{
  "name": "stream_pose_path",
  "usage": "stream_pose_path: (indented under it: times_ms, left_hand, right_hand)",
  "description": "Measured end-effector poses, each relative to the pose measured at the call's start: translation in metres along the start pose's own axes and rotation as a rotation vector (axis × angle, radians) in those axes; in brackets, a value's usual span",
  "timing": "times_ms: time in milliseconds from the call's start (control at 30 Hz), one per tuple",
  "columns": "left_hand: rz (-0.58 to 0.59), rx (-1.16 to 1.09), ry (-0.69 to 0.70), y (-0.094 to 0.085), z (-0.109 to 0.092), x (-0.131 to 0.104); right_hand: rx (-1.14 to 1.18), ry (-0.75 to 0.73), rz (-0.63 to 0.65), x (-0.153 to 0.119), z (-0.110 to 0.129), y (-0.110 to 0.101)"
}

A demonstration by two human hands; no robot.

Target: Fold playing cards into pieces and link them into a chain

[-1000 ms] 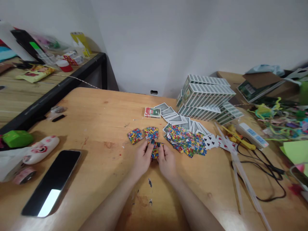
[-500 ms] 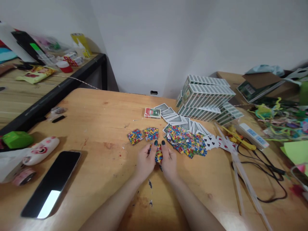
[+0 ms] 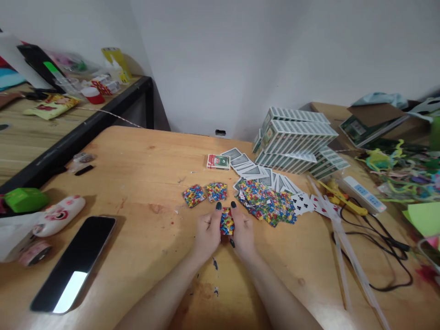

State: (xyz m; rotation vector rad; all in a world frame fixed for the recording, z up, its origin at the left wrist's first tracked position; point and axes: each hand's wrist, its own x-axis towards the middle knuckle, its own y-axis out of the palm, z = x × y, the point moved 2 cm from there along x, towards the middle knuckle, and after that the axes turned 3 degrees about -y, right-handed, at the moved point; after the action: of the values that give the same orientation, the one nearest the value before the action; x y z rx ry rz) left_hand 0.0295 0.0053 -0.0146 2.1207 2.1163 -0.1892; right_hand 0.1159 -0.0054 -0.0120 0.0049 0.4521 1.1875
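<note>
Between my two hands is a small multicoloured card stack (image 3: 227, 222), gripped at both sides. My left hand (image 3: 208, 233) has its thumb along the stack's left edge. On the right edge lies the thumb of my right hand (image 3: 243, 231), with a dark-nailed finger curled below. Just beyond are two more small multicoloured stacks, a left one (image 3: 194, 195) and a right one (image 3: 216, 191). To the right of my hands spreads a loose pile of multicoloured cards (image 3: 264, 199). Behind it grey-backed cards (image 3: 252, 170) fan out near a red and green card box (image 3: 218, 162).
Striped card boxes (image 3: 299, 137) are stacked at the back right. A phone (image 3: 74, 263) lies at the left. Plastic strips (image 3: 354, 256), a black cable (image 3: 388, 240) and a power strip (image 3: 362, 195) occupy the right side. A side table (image 3: 37, 133) stands at the left.
My thumbs have moved slightly apart, mostly the left one to the left, so more of the multicoloured stack shows between them. The other cards have not been moved.
</note>
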Motion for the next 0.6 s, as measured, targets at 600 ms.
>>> stream_pose_path:
  times_ms: [600]
  left_hand:
    - [0.063, 0.242, 0.183, -0.012, -0.007, 0.001]
  right_hand:
    - [-0.024, -0.088, -0.018, 0.004, -0.001, -0.003]
